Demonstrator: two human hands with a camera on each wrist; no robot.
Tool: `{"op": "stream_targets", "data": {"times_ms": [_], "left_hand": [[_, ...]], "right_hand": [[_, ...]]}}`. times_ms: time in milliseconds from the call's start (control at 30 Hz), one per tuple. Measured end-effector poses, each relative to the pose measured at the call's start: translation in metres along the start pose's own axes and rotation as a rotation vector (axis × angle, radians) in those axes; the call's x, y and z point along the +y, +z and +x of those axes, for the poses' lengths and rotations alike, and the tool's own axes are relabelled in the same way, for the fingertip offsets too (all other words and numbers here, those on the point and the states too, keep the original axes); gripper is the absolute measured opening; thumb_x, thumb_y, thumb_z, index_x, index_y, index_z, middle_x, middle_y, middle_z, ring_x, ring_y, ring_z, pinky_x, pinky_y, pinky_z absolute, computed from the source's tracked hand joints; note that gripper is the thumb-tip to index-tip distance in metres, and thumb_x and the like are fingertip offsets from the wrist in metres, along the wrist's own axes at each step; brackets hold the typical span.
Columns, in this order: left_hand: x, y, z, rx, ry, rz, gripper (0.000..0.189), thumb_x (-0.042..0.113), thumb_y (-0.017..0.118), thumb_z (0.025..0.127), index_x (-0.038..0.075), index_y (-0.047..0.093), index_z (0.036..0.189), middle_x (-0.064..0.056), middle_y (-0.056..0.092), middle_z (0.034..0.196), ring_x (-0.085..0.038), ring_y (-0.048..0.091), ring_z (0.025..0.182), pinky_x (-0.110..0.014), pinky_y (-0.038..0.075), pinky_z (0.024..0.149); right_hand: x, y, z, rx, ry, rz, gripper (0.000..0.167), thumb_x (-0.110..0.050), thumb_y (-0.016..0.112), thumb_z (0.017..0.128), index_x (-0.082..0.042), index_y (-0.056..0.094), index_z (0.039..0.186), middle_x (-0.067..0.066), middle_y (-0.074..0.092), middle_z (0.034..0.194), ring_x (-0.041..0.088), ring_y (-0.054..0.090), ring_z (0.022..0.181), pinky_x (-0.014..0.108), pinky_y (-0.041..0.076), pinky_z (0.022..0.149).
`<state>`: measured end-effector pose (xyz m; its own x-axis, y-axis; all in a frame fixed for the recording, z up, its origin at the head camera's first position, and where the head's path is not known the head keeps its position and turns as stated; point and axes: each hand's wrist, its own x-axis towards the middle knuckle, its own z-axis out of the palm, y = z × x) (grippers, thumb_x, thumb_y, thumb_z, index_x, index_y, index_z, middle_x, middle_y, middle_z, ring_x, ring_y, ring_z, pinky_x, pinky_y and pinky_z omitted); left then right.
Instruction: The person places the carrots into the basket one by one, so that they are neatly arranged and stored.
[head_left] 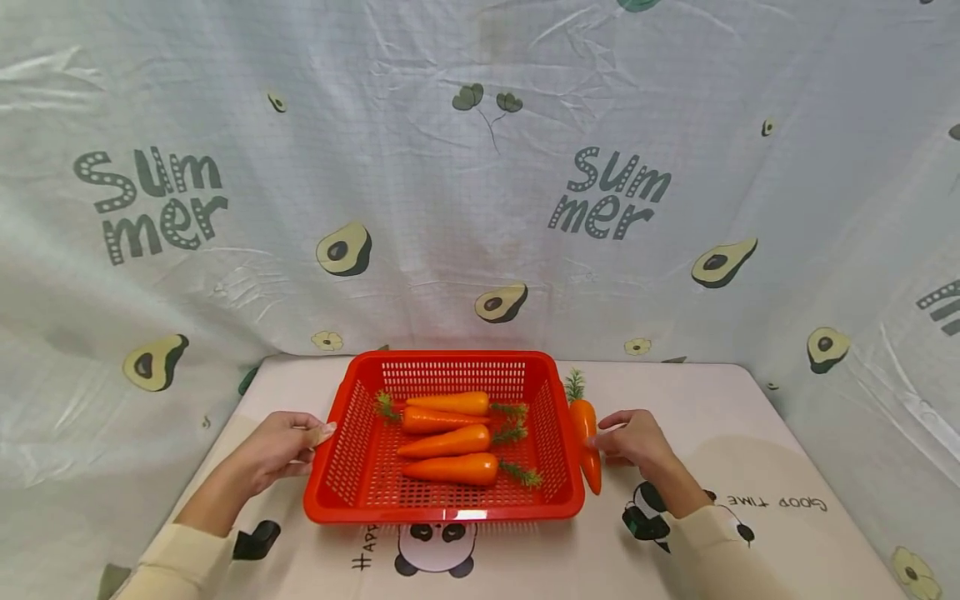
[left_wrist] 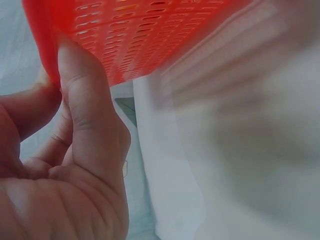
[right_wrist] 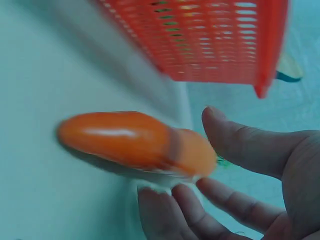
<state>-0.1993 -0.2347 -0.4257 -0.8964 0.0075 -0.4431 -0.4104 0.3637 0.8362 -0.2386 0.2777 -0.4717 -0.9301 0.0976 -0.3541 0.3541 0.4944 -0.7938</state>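
A red plastic basket (head_left: 442, 515) with slotted walls holds several orange carrots (head_left: 450, 469) with green, feathery tops. My left hand (head_left: 279, 446) pinches the basket's left rim between thumb and fingers, which the left wrist view shows up close. Outside the basket's right wall, a single carrot (head_left: 591, 471) lies on the table, its leafy top toward the back. Beside it is my right hand (head_left: 637, 442). In the right wrist view, thumb and fingers are spread on either side of that carrot (right_wrist: 120, 139), without closing round it.
The pale table (head_left: 712, 417) bears printed pandas and lettering. A white curtain (head_left: 420, 208) with avocado and "summer" prints hangs behind the table and along its sides.
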Motion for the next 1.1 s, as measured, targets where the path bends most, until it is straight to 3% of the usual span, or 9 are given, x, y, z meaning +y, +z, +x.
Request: {"op": "stream_targets", "data": {"times_ms": [133,267,567,933,1100], "left_hand": [[-0.002,0.001,0.001,-0.002,-0.001,-0.004,0.029,0.023,0.061,0.106,-0.005,0.063,0.111,-0.003,0.064,0.084,-0.016,0.059,0.074,-0.028,0.061,0.066],[-0.003,0.002,0.001,0.001,-0.007,-0.008,0.029,0.024,0.061,0.106,-0.005,0.063,0.112,-0.003,0.065,0.085,-0.017,0.06,0.075,-0.029,0.062,0.067],[-0.002,0.0,0.0,-0.001,-0.005,-0.005,0.031,0.025,0.062,0.106,-0.005,0.063,0.113,-0.003,0.064,0.085,-0.017,0.058,0.076,-0.028,0.061,0.067],[-0.001,0.0,-0.001,-0.002,-0.008,-0.011,0.029,0.024,0.062,0.106,-0.005,0.064,0.111,-0.002,0.063,0.083,-0.016,0.058,0.075,-0.027,0.061,0.065],[-0.001,0.0,-0.001,-0.001,-0.011,-0.012,0.028,0.023,0.062,0.106,-0.004,0.064,0.109,-0.002,0.062,0.082,-0.015,0.057,0.074,-0.027,0.06,0.065]], "right_hand": [[0.005,0.009,0.0,0.041,0.013,-0.115,0.056,-0.023,0.09,0.08,0.006,0.064,0.119,0.017,0.069,0.102,0.023,0.064,0.077,0.031,0.06,0.068],[0.005,0.013,0.001,0.041,0.005,-0.143,0.044,-0.017,0.087,0.082,0.007,0.067,0.112,0.017,0.07,0.095,0.022,0.065,0.073,0.032,0.061,0.068],[0.004,0.014,0.003,0.008,0.004,-0.016,0.031,-0.01,0.083,0.083,0.008,0.071,0.106,0.015,0.073,0.092,0.019,0.068,0.071,0.035,0.063,0.069],[-0.01,-0.002,-0.001,-0.03,-0.045,0.07,0.037,-0.01,0.082,0.084,0.012,0.07,0.112,0.011,0.076,0.086,0.02,0.074,0.073,0.039,0.065,0.071],[-0.019,-0.01,-0.006,-0.036,-0.061,0.085,0.041,-0.011,0.081,0.086,0.013,0.068,0.117,0.014,0.076,0.094,0.021,0.076,0.075,0.04,0.065,0.073]]}}
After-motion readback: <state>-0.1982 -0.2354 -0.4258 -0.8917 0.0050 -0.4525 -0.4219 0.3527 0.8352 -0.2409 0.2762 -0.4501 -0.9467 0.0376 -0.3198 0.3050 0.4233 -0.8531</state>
